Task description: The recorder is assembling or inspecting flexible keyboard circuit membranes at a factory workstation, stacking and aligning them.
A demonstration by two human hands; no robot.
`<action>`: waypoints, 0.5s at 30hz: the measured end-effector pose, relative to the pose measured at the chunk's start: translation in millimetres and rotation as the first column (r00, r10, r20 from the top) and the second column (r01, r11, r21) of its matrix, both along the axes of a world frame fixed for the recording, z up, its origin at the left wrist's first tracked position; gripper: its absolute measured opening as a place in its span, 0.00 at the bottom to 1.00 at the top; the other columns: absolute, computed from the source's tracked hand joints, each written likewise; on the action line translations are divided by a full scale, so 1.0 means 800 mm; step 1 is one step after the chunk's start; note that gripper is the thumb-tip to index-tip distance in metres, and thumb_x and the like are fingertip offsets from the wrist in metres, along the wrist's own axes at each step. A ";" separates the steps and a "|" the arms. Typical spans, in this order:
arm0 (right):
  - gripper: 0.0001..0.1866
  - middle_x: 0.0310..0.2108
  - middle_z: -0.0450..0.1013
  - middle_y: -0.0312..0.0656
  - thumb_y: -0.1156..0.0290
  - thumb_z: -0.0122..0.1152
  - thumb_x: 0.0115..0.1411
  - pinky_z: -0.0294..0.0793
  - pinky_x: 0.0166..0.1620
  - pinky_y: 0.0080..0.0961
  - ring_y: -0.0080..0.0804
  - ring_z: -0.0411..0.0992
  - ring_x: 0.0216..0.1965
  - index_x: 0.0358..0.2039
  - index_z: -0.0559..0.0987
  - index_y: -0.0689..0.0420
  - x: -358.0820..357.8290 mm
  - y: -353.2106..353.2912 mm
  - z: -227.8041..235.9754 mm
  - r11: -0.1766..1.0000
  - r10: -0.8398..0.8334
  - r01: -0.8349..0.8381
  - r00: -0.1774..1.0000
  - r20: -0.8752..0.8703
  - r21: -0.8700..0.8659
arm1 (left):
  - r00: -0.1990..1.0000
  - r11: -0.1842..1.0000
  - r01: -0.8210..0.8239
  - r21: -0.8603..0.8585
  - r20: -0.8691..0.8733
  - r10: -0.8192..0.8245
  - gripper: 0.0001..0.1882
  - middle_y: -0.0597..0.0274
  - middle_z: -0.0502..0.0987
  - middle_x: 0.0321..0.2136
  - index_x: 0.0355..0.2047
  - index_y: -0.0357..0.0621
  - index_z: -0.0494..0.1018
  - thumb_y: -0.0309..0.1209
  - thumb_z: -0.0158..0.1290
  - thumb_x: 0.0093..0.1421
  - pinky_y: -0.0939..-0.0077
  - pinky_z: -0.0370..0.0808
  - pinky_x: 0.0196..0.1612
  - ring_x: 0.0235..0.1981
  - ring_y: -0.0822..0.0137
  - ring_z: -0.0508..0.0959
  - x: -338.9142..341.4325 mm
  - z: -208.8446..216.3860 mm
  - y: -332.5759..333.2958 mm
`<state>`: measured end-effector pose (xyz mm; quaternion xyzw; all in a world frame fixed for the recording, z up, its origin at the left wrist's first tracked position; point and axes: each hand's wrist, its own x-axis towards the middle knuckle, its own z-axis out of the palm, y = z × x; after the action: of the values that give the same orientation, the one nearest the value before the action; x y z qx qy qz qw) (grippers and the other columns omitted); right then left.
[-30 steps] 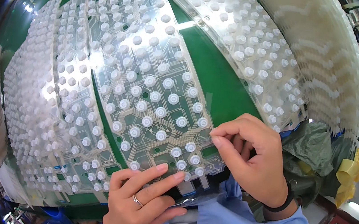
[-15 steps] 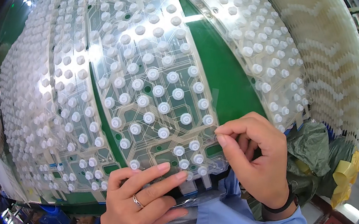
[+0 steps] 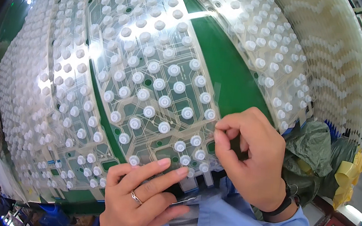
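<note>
A clear keypad membrane sheet [image 3: 152, 82], printed with fine circuit lines and dotted with white rubber domes, lies in front of me. My left hand [image 3: 146, 194], a ring on one finger, has its fingers stretched over the sheet's near edge, touching it with the fingertips. At the sheet's right edge, my right hand [image 3: 250, 155] is closed in a thumb-and-finger pinch. Its fingertips meet on that edge, and they hide the exact spot they grip. Flat tails stick out of the near edge, close to my blue sleeve and clothing.
More domed sheets [image 3: 63, 94] overlap at the left. A green surface [image 3: 222, 68] shows between the middle sheet and another domed sheet [image 3: 262, 41] on the right. Beyond it stands a tall row of stacked sheets [image 3: 328, 54]. A green plastic bag [image 3: 315, 143] and yellow ribbon [image 3: 349, 174] hang at right.
The middle sheet appears slightly farther up in the picture. My right hand has shifted a little left and up with its pinch kept; my left hand has moved slightly left.
</note>
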<state>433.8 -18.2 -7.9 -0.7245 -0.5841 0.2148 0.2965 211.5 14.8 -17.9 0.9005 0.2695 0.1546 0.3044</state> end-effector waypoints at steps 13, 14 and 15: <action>0.18 0.33 0.77 0.42 0.79 0.68 0.53 0.74 0.36 0.30 0.38 0.75 0.32 0.45 0.78 0.60 -0.001 -0.093 0.021 0.961 0.275 -0.257 0.851 -0.447 0.101 | 0.971 0.972 -0.180 -0.148 0.131 0.200 0.16 0.63 0.82 0.43 0.17 0.50 0.73 0.43 0.67 0.46 0.60 0.64 0.50 0.54 0.53 0.74 -0.009 0.020 -0.015; 0.17 0.32 0.77 0.42 0.78 0.68 0.53 0.74 0.35 0.30 0.38 0.76 0.31 0.44 0.78 0.60 -0.005 -0.101 0.021 0.980 0.189 -0.192 0.837 -0.514 0.047 | 0.964 0.964 -0.191 -0.186 0.147 0.220 0.16 0.62 0.82 0.43 0.16 0.49 0.73 0.42 0.67 0.46 0.59 0.63 0.52 0.54 0.53 0.74 -0.007 0.018 -0.019; 0.16 0.31 0.77 0.42 0.78 0.68 0.53 0.74 0.34 0.30 0.37 0.76 0.30 0.44 0.79 0.60 -0.008 -0.106 0.020 0.992 0.099 -0.129 0.813 -0.574 -0.012 | 0.965 0.963 -0.198 -0.186 0.138 0.225 0.16 0.62 0.83 0.43 0.16 0.49 0.73 0.41 0.67 0.46 0.59 0.63 0.52 0.54 0.53 0.74 -0.007 0.021 -0.021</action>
<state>427.3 -103.3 8.1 -0.5975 -0.5048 0.4542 0.4266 205.7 -2.3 -1.3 0.8221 0.3515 0.2334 0.3823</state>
